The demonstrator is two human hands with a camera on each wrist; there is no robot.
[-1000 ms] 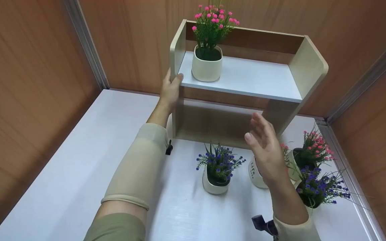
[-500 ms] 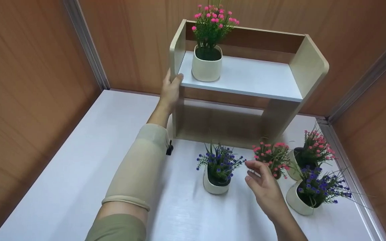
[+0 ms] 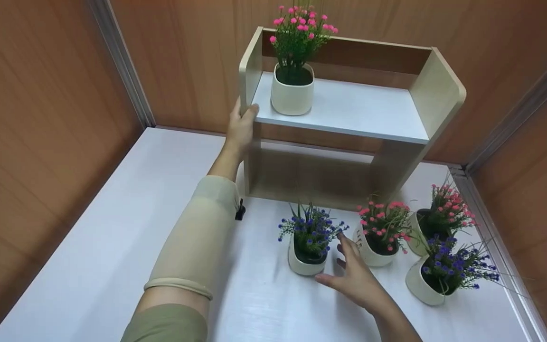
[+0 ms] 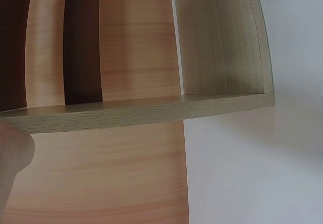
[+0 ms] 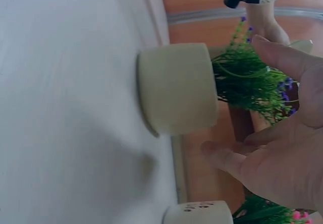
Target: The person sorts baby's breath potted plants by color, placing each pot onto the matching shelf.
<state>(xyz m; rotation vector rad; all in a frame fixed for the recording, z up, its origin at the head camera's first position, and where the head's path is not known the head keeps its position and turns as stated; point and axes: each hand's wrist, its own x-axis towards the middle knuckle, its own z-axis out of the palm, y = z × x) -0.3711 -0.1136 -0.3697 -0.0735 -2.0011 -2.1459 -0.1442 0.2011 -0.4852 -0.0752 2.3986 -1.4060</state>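
The left hand [image 3: 241, 127] grips the front left edge of the wooden shelf [image 3: 349, 109] standing at the desk's [image 3: 112, 228] back edge. The right hand [image 3: 356, 280], fingers spread and holding nothing, hovers just beside the blue-flowered pot [image 3: 306, 259] before the shelf, near the pink-flowered pot [image 3: 378, 251].

I see cream pot [image 3: 306, 262] with blue flowers [image 3: 310, 228], pale wood-grain shelf [image 3: 437, 90], white table [image 3: 112, 228], pink flowers [image 3: 301, 21] up top.
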